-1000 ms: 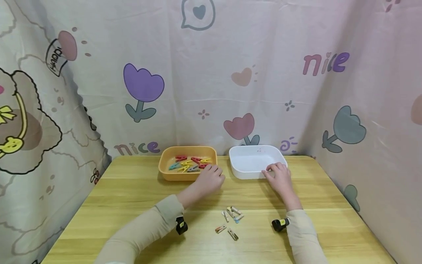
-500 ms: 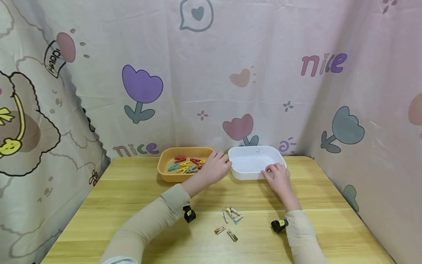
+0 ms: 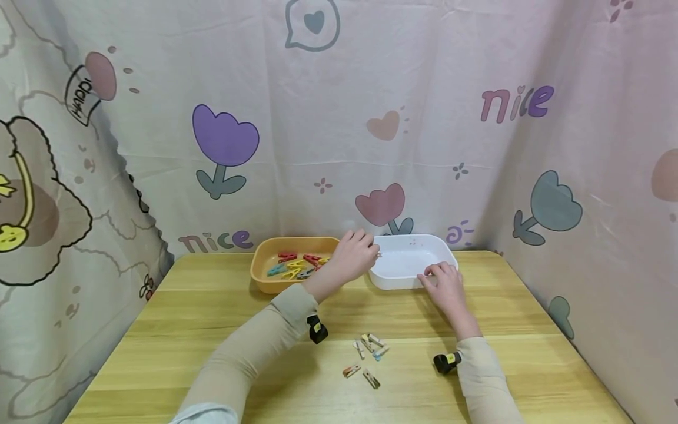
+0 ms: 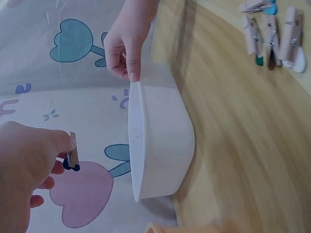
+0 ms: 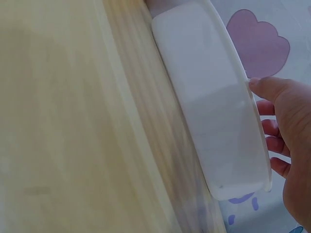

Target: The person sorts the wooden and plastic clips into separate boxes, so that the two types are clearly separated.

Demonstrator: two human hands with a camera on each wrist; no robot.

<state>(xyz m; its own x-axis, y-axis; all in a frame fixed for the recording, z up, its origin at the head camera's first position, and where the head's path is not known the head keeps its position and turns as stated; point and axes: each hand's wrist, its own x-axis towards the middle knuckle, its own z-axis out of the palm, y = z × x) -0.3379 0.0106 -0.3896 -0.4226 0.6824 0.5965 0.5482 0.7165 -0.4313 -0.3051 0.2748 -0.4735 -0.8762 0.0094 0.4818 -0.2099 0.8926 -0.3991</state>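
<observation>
Pinch grip: left hand (image 4: 26,160) holds small, dark-ended wooden clothespin (image 4: 73,153)
Right hand (image 5: 295,121) pinches white, rounded rectangular plastic tray (image 5: 214,107) by its rim, apparently to steady it

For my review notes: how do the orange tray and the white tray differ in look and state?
Contents: the orange tray holds coloured clips, while the visible floor of the white tray is bare.
Handling: the right hand grips the white tray's rim, while the orange tray is unheld.
Shared: both rest on the table, open-topped with rounded corners.
</observation>
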